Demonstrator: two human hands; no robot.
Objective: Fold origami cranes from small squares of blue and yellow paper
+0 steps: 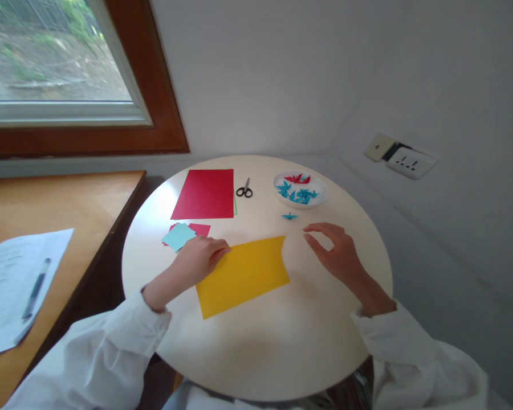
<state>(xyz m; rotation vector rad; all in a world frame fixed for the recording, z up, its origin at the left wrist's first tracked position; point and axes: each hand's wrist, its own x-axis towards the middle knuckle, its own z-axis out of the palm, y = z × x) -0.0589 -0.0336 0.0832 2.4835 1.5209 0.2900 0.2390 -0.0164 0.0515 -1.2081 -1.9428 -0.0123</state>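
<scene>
A yellow sheet of paper (248, 276) is pinched at its upper left edge by my left hand (196, 259), tilted a little over the round table. To the right of the sheet, my right hand (340, 253) is apart from it, thumb and forefinger curved with a gap between them and nothing held. Just beyond that hand lies a small blue paper crane (289, 216). Small squares of light blue paper (178, 236) and red paper (203, 229) lie partly behind my left hand.
A white dish (300, 205) holds several blue cranes (301, 195) and red ones (298, 179). Scissors (245, 189) lie beside a red sheet (205, 193) on the round white table (265, 364). At left, a wooden desk (89, 193) bears written paper (4, 285) and a pen (36, 288).
</scene>
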